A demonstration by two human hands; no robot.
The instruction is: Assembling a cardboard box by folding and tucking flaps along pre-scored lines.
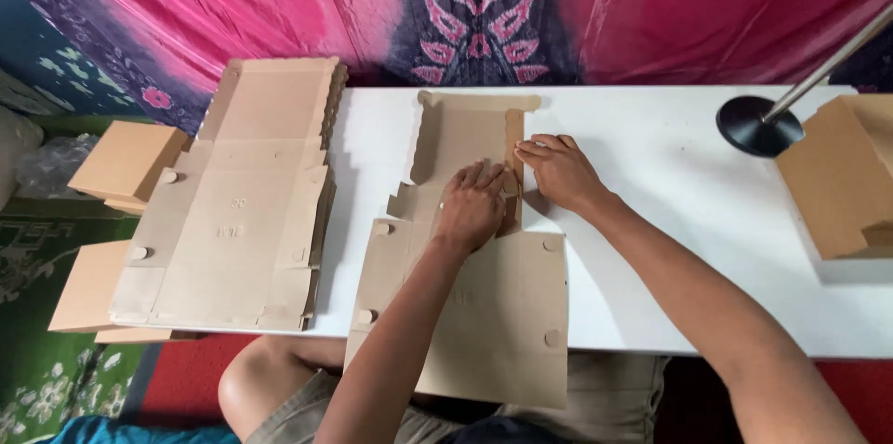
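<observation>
While the flat cardboard box blank lies across the near edge of the white tabletop, both hands press on its upper section. The left hand rests palm down on the middle of the blank, its fingers spread flat and gripping nothing. The right hand sits just beside it, fingers extended and close together, pressing on the raised side flap along the blank's right edge. The blank's lower panel overhangs the tabletop toward the person's lap. A stack of unfolded blanks lies at the left end of the tabletop, well apart from the hands. A folded cardboard box stands at the right end, near a black round lamp base. Further folded boxes sit left of the tabletop.
</observation>
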